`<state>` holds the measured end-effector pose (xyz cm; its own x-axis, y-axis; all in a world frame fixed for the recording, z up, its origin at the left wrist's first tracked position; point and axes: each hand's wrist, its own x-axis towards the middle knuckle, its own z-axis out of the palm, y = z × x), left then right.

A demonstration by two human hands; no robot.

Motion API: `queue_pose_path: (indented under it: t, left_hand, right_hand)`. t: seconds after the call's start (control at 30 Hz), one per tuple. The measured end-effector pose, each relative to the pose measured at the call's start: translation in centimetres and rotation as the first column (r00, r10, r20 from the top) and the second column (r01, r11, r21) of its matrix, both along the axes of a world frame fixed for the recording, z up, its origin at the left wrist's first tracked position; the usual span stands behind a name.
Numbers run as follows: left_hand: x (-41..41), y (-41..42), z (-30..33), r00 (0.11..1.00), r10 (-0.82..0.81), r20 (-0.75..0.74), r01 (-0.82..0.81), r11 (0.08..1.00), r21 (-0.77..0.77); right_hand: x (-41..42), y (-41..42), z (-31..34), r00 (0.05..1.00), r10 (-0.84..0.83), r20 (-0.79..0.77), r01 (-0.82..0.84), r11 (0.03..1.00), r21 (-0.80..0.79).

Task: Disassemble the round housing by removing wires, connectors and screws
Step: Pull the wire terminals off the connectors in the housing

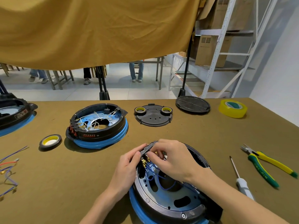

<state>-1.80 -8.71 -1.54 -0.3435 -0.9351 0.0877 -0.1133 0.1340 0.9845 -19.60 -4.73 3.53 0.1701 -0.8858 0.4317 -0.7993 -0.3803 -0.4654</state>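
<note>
A round black housing with a blue rim lies tilted at the table's near edge. Blue wires and gold connectors show inside it. My left hand grips the housing's far wall from outside, by the black switch block. My right hand reaches in over the rim, its fingertips pinching at the connectors behind that block. What the fingertips hold is hidden.
A second housing with white wires sits mid-left, a third at the far left. Tape rolls, black covers, a screwdriver, yellow-green cutters and loose wires lie around.
</note>
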Motion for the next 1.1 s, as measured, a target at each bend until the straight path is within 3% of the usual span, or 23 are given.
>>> queue_pose_path:
  t: [0.1, 0.27, 0.67, 0.8, 0.9, 1.0, 1.1]
  left_hand:
    - [-0.1, 0.0, -0.3, 1.000, 0.022, -0.004, -0.022, 1.000, -0.018]
    - [-0.2, -0.2, -0.5, 1.000, 0.028, -0.003, -0.028, 0.999, -0.031]
    - [0.0, -0.3, -0.7, 1.000, 0.016, -0.001, -0.016, 0.998, -0.054]
    - [-0.1, -0.2, -0.5, 1.000, 0.005, -0.025, -0.006, 0.999, -0.037]
    - [-0.2, -0.2, -0.6, 0.999, 0.004, -0.052, -0.004, 1.000, -0.002]
    - [-0.2, -0.3, -0.7, 0.998, -0.006, -0.061, 0.005, 1.000, -0.018]
    - [-0.2, -0.4, -0.6, 0.998, -0.008, -0.066, 0.006, 1.000, -0.017]
  right_hand:
    - [0.6, 0.1, -0.1, 0.986, 0.033, -0.163, -0.012, 0.992, 0.127]
    - [1.7, -0.3, -0.2, 0.947, 0.016, -0.322, 0.033, 0.988, 0.149]
    - [1.5, 0.8, -0.7, 0.967, 0.021, -0.253, -0.006, 0.998, 0.061]
    - [0.1, 1.1, 0.2, 0.988, -0.054, -0.147, 0.048, 0.998, -0.046]
    - [-1.7, 0.6, 1.3, 0.990, -0.108, 0.087, 0.117, 0.988, -0.101]
    - [-3.9, -0.4, 3.0, 0.936, -0.182, 0.301, 0.242, 0.955, -0.174]
    - [-6.6, -1.8, 4.5, 0.915, -0.273, 0.297, 0.345, 0.911, -0.226]
